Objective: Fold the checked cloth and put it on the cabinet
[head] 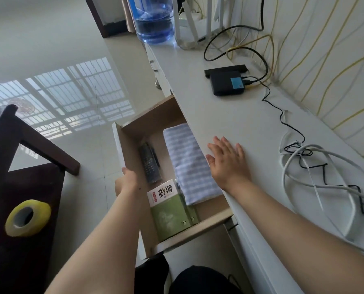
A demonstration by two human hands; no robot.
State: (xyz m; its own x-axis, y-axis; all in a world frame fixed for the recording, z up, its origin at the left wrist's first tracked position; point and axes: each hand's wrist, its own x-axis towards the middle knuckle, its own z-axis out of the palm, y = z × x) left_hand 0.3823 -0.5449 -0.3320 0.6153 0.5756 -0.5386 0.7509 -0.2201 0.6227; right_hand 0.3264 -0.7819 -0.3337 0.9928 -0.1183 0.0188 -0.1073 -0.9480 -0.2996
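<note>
Lying folded in the drawer (134, 132), checked cloth (189, 164) beside right hand (227, 160) fingers (213, 148).

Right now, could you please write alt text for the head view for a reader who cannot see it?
A left hand grips the front of an open drawer holding a folded checked cloth, remote and green book. The right hand rests flat on the white cabinet.

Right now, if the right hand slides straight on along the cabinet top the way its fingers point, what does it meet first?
The right hand lies flat on the cabinet top, fingers pointing up the counter. The way looks free for a long stretch; the first thing is probably the black box, though depth is unclear.
</note>
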